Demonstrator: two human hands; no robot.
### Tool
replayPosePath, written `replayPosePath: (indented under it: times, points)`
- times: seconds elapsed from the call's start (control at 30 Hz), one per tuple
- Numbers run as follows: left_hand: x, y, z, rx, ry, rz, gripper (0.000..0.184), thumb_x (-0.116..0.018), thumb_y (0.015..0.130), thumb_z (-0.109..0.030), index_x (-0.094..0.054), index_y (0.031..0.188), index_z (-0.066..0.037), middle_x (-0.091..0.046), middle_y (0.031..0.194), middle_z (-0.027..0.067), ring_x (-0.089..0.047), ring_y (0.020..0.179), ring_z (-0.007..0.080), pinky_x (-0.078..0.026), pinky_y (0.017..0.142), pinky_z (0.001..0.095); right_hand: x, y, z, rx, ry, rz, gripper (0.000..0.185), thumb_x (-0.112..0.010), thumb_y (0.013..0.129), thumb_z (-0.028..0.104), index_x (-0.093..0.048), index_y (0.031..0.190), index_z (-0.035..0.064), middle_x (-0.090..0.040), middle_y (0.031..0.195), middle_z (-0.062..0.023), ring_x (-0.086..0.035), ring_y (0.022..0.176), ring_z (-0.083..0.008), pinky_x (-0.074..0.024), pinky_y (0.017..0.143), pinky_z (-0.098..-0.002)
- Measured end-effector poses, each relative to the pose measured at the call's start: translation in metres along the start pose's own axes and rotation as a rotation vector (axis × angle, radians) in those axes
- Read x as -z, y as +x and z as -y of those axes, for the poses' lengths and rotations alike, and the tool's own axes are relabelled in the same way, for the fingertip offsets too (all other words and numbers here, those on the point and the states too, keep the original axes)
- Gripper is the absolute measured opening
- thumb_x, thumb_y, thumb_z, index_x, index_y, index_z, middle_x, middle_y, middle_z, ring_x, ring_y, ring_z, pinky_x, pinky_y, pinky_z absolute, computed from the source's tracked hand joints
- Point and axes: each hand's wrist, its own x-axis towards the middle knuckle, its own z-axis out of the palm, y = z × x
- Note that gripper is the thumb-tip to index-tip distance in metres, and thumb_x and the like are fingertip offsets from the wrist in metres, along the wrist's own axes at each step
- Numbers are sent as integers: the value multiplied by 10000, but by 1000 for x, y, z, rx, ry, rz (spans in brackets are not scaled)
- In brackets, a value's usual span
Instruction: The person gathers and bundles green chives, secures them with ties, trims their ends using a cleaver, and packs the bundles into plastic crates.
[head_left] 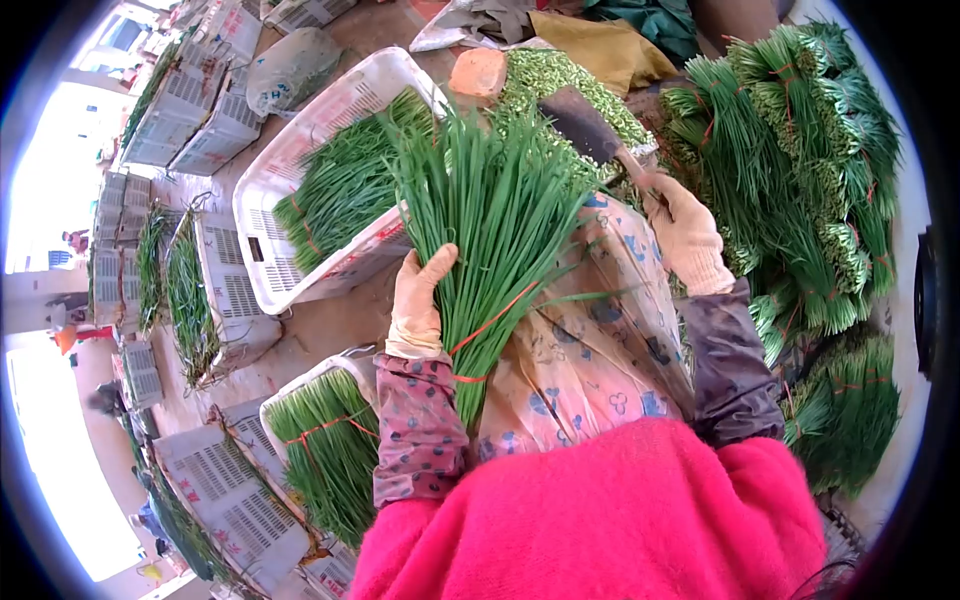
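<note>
My left hand [425,300], in a pale glove, is closed around the side of a bunch of garlic chives [490,220]. Red bands circle the lower part of the bunch, and its leaf tips point away from me. My right hand [685,230], also gloved, grips the handle of a cleaver [585,125]. The broad dark blade lies over a heap of chopped pale green stem ends [550,80]. Below the bunch, a patterned plastic apron [590,350] covers my lap.
A white basket [290,150] at the left holds tied chives. Another basket [270,410] of chives stands nearer. Stacked bundles [790,180] fill the right side. An orange block [478,75] sits beside the chopped ends. Several white crates [230,490] line the far left.
</note>
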Motion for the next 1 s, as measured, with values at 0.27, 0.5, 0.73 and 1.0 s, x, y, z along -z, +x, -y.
replayPosePath:
  times: [0.27,0.5,0.73,1.0]
  points:
    - [-32,-6,5,-8,100,65,421,-710,813,16,-522,1189,26,-648,1055,121,-662,884,220,-568,778,351,-37,-27,75,824,-172,332,621,-794,634,137,-584,1218,107,-598,1215,-136,-551,1159,-322,-478,961,-408]
    - [-29,0,23,-183,476,-72,571,-815,703,-26,-527,1191,44,-656,1025,95,-635,896,191,-519,833,311,-34,-16,78,390,-400,694,540,-722,781,285,-549,1257,99,-597,1193,-155,-587,1098,-341,-504,894,-422]
    - [-35,1,34,-301,904,-115,530,-821,711,-79,-538,1140,49,-672,988,113,-642,841,179,-516,796,299,-18,12,109,109,447,399,396,-602,848,-65,-574,1237,2,-662,920,-34,-630,790,-94,-498,698,-208]
    - [-75,-27,20,-264,1167,-200,532,-803,724,-225,-509,1123,-30,-669,944,193,-658,891,352,-504,797,411,-36,41,128,-22,223,559,782,-795,745,274,-431,1370,-23,-680,867,-122,-639,783,-182,-489,718,-305]
